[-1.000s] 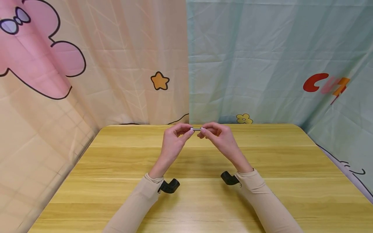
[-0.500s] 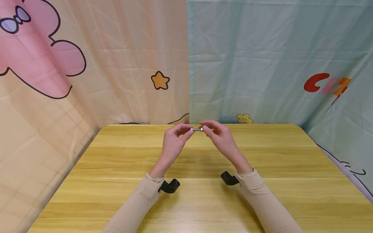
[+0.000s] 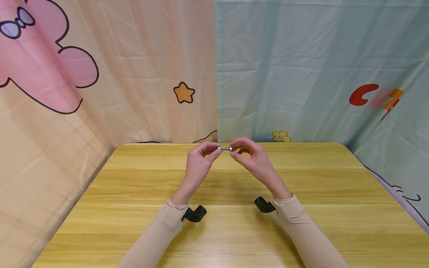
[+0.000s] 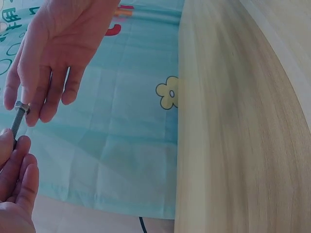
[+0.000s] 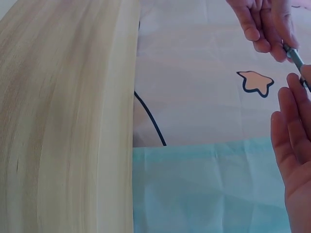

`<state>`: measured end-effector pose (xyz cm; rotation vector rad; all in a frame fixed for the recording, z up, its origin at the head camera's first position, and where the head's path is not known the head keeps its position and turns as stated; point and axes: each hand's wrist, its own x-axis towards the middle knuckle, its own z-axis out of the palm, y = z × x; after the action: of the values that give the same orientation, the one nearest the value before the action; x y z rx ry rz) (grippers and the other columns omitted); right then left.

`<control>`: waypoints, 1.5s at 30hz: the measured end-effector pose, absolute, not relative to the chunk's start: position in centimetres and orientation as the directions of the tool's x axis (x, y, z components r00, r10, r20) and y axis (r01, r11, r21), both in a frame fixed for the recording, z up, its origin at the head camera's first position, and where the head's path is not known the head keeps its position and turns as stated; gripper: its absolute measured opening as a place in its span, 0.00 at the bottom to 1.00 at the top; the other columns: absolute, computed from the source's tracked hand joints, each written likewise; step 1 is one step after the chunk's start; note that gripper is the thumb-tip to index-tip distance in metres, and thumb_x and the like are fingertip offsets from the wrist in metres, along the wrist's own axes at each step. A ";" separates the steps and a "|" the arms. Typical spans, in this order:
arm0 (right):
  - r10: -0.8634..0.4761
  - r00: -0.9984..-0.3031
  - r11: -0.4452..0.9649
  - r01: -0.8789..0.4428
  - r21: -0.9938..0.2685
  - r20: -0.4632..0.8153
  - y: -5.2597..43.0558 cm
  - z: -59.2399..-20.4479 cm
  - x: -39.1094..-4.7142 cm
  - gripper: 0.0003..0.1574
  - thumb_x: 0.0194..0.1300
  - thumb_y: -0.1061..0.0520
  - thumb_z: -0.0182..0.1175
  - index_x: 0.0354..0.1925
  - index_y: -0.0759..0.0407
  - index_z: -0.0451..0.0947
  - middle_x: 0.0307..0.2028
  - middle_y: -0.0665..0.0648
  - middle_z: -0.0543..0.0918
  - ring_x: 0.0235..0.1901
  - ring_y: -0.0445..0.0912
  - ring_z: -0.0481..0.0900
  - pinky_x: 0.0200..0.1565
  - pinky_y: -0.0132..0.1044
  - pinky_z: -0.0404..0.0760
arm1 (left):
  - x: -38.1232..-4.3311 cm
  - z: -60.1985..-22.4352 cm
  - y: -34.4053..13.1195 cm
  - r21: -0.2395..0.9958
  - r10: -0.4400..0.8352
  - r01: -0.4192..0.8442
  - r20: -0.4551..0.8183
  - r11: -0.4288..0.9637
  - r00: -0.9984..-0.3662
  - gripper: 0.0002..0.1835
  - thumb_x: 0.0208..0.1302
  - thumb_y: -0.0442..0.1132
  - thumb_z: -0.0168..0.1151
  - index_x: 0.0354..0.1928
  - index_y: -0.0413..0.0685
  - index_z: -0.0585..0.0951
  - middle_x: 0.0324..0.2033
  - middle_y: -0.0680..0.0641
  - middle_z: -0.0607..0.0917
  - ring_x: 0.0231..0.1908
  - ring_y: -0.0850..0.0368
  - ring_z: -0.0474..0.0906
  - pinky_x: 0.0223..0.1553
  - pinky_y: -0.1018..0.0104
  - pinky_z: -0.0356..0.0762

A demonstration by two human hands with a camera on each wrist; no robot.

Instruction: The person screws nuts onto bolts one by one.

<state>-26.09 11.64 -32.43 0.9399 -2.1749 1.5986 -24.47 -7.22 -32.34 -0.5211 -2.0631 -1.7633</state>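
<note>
A slim silver bolt (image 3: 225, 149) lies level between both hands over the far part of the table. My left hand (image 3: 198, 158) pinches its left end between thumb and fingers. On the right end sits a small hex nut (image 3: 231, 149); threads show along the bolt (image 4: 17, 122) in the left wrist view. My right hand (image 3: 253, 155) has thumb and forefinger parted, one below and one above the nut, fingertips right beside it. In the right wrist view the nut (image 5: 304, 83) is partly hidden by the right hand (image 5: 296, 126).
The wood-grain table (image 3: 228, 230) extends under both forearms. Printed curtains (image 3: 301, 74) hang behind and beside it, meeting the table's far edge. A black wrist mount (image 3: 196, 214) juts from the left sleeve and another black mount (image 3: 264, 204) from the right.
My right thumb and forefinger were together on the bolt's right end, then slid past each other, and now stand apart with the nut in sight. My left hand keeps its grip.
</note>
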 end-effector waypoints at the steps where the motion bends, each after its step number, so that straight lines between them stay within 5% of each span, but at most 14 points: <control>1: -0.334 -0.748 0.179 -0.647 -0.741 0.573 11.6 -32.5 -26.1 0.14 0.64 0.71 0.62 0.49 0.69 0.77 0.44 0.64 0.82 0.45 0.53 0.80 0.47 0.48 0.78 | -24.5 -32.4 -7.2 0.849 0.034 0.507 0.508 0.149 -0.861 0.08 0.63 0.28 0.65 0.42 0.29 0.84 0.37 0.37 0.85 0.39 0.44 0.81 0.44 0.53 0.77; 6: -0.335 -0.748 0.193 -0.650 -0.735 0.573 11.6 -32.7 -26.3 0.13 0.63 0.71 0.63 0.47 0.69 0.78 0.41 0.62 0.83 0.42 0.50 0.81 0.45 0.43 0.79 | -24.4 -32.3 -7.2 0.848 0.035 0.509 0.510 0.147 -0.859 0.07 0.63 0.28 0.65 0.42 0.31 0.84 0.37 0.37 0.85 0.39 0.45 0.81 0.44 0.51 0.77; 14: -0.336 -0.796 0.191 -0.580 -0.792 0.503 11.6 -32.7 -26.2 0.13 0.66 0.68 0.62 0.49 0.71 0.78 0.36 0.63 0.87 0.40 0.59 0.84 0.47 0.45 0.80 | -24.3 -32.3 -7.2 0.845 0.045 0.513 0.512 0.152 -0.858 0.08 0.63 0.28 0.66 0.42 0.29 0.84 0.38 0.37 0.85 0.40 0.45 0.81 0.43 0.64 0.77; 21: -0.308 -0.831 0.259 -0.542 -0.800 0.463 11.8 -33.9 -27.3 0.09 0.71 0.60 0.59 0.43 0.64 0.83 0.34 0.58 0.87 0.38 0.52 0.84 0.43 0.40 0.81 | -24.4 -32.4 -7.0 0.844 0.052 0.519 0.517 0.137 -0.854 0.08 0.62 0.26 0.65 0.42 0.27 0.83 0.38 0.36 0.85 0.38 0.45 0.81 0.42 0.57 0.77; 25: -0.291 -0.835 0.252 -0.537 -0.805 0.466 12.1 -35.2 -28.4 0.13 0.73 0.54 0.58 0.39 0.60 0.85 0.32 0.55 0.87 0.35 0.50 0.83 0.40 0.43 0.80 | -24.4 -32.4 -6.9 0.840 0.058 0.525 0.522 0.138 -0.851 0.08 0.62 0.26 0.65 0.42 0.27 0.83 0.38 0.36 0.85 0.38 0.45 0.81 0.42 0.59 0.77; 30: -0.288 -0.833 0.230 -0.538 -0.811 0.472 12.2 -35.3 -28.5 0.16 0.74 0.48 0.56 0.43 0.57 0.84 0.36 0.53 0.86 0.38 0.47 0.82 0.42 0.47 0.80 | -24.3 -32.3 -7.0 0.841 0.051 0.523 0.521 0.141 -0.852 0.07 0.62 0.27 0.66 0.41 0.29 0.83 0.37 0.36 0.85 0.38 0.44 0.81 0.43 0.51 0.77; 36: -0.310 -0.777 0.241 -0.621 -0.746 0.547 12.1 -35.1 -28.5 0.17 0.70 0.55 0.61 0.55 0.55 0.80 0.49 0.51 0.82 0.49 0.44 0.77 0.48 0.44 0.77 | -24.3 -32.4 -7.1 0.841 0.047 0.520 0.519 0.151 -0.854 0.07 0.63 0.27 0.66 0.41 0.29 0.84 0.36 0.36 0.85 0.38 0.44 0.80 0.43 0.55 0.77; 40: -0.339 -0.731 0.206 -0.672 -0.711 0.593 12.0 -34.8 -28.3 0.18 0.67 0.64 0.63 0.54 0.60 0.78 0.49 0.55 0.81 0.49 0.48 0.76 0.49 0.47 0.77 | -24.4 -32.5 -7.1 0.841 0.040 0.516 0.517 0.160 -0.855 0.07 0.63 0.28 0.65 0.41 0.30 0.84 0.36 0.38 0.86 0.37 0.46 0.81 0.40 0.66 0.76; 45: -0.346 -0.717 0.223 -0.690 -0.689 0.606 11.5 -33.3 -26.8 0.16 0.64 0.69 0.63 0.51 0.67 0.77 0.45 0.61 0.82 0.46 0.51 0.78 0.47 0.47 0.78 | -24.6 -32.6 -7.1 0.835 0.035 0.524 0.526 0.170 -0.850 0.07 0.63 0.28 0.65 0.41 0.30 0.84 0.36 0.38 0.86 0.37 0.48 0.81 0.39 0.69 0.76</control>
<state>-26.76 11.53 -33.34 0.9655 -2.1789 1.4920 -24.57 -7.11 -32.57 -0.5286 -2.0668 -1.7224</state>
